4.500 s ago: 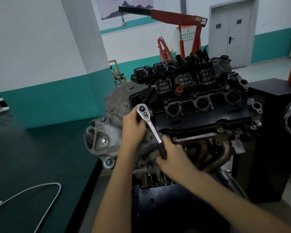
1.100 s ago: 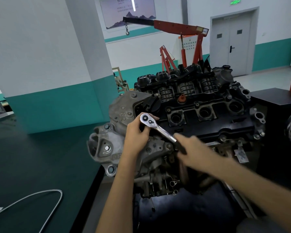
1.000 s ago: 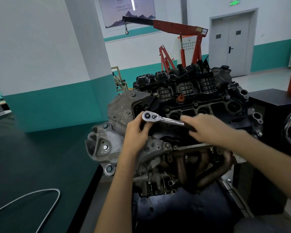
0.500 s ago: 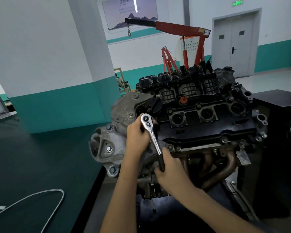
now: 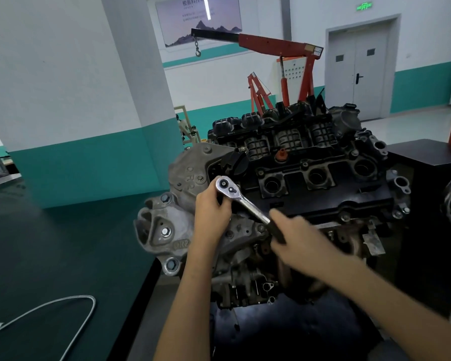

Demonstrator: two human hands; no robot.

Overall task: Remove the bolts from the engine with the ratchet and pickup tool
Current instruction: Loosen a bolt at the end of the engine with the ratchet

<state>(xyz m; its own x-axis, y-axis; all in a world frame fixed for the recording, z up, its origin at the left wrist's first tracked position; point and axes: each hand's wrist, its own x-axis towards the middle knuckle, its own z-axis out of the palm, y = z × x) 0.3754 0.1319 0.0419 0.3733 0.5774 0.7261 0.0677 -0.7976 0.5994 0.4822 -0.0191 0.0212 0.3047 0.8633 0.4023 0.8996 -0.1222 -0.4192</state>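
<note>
The engine (image 5: pixel 310 183) stands upright in front of me, black valve cover on top and a grey metal end cover at its left. A chrome ratchet (image 5: pixel 241 199) sits with its head on the engine's near left corner; the bolt under it is hidden. My left hand (image 5: pixel 211 212) cups the ratchet head from the left and below. My right hand (image 5: pixel 294 241), blurred by motion, grips the black handle, which points down and to the right. A grey flexible pickup tool (image 5: pixel 71 316) lies curved on the dark table at lower left.
The dark green table (image 5: pixel 50 256) runs along my left, its edge close to the engine. A black cabinet (image 5: pixel 432 194) stands right of the engine. A red engine hoist (image 5: pixel 279 45) with a hanging hook is behind, and grey double doors at the back right.
The ratchet handle has swung back and forth about its head; from half a second ago it moved from pointing nearly straight down to pointing down-right. My left hand stayed on the head.
</note>
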